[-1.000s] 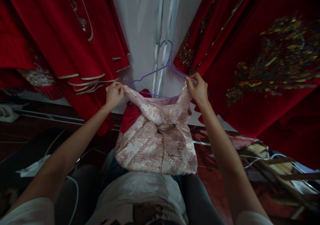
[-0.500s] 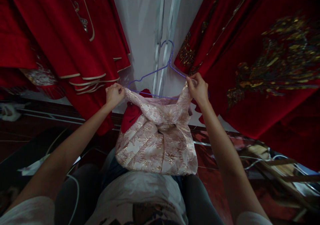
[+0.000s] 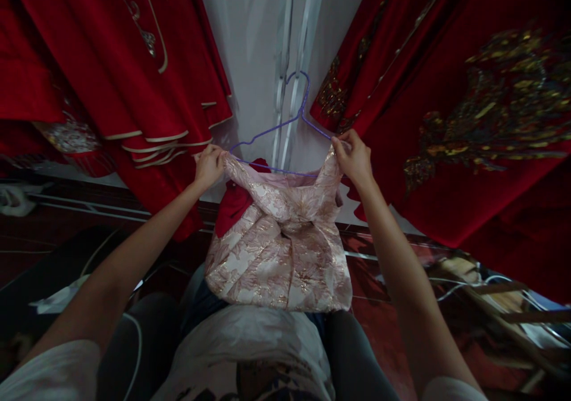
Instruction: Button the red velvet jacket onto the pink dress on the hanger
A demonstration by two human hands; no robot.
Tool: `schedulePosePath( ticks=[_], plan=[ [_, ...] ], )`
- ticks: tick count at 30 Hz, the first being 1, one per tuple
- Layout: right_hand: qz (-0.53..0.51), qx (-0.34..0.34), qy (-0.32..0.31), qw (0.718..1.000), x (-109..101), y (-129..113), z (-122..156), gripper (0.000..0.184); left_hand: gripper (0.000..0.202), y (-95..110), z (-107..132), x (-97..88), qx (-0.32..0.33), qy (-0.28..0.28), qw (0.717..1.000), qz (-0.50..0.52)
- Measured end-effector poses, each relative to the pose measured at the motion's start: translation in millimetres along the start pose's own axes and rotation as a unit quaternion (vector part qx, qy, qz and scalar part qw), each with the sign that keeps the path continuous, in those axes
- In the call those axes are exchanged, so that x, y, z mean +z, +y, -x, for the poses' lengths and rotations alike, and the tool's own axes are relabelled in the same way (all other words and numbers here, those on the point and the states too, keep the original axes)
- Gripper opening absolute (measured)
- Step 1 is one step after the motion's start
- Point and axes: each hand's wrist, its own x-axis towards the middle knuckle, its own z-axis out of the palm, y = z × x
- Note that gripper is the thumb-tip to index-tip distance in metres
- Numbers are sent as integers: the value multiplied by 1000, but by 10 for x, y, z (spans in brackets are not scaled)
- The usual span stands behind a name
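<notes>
Pinching puckered pink-gold brocade dress (image 3: pixel 312 270) by shoulders, left grip (image 3: pixel 209 164) and right grip (image 3: pixel 354 158) | with thin purple triangular hanger (image 3: pixel 304 107) at neckline

Left hand (image 3: pixel 209 166) and right hand (image 3: pixel 353 158) pinch shoulder straps of pink-gold brocade dress (image 3: pixel 285 258), purple wire hanger (image 3: pixel 276 128) at its neckline, red embroidered garments (image 3: pixel 173 85) both sides

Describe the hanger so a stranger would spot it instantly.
Look to the pale wall between the red garments. In front, the left hand and right hand hold a pink-and-gold garment. The hanger rises from its neckline: a thin hooked frame, set apart by its purple colour.
</notes>
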Motion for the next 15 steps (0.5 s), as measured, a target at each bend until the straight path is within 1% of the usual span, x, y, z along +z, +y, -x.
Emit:
schedulePosePath(
  ticks=[4, 7, 9, 12, 14, 15],
  plan=[
    [4, 5, -7, 1000, -3, -12, -1, 42, 33, -103, -12, 41, 7, -1, 999, 34],
    [5, 6, -15, 1000, -23, -42, -9, 42, 34, -73, -118, 48, 32, 4, 997, 71],
    [7, 4, -21, 1000, -34, -58, -14, 42, 33, 63, -228, 60, 39, 6, 995, 89],
    [12, -4, -29, 999, -37, -51, -11, 40, 33, 422, -387, 96, 42, -3, 992, 115],
    [18, -8, -27, 999, -30, -23, -4, 36, 32, 666, -450, 114, 52, -10, 989, 137],
    [21, -9, -24, 999, -25, -4, 0, 34, 33, 756, -465, 119, 55, -12, 987, 151]
  ],
)
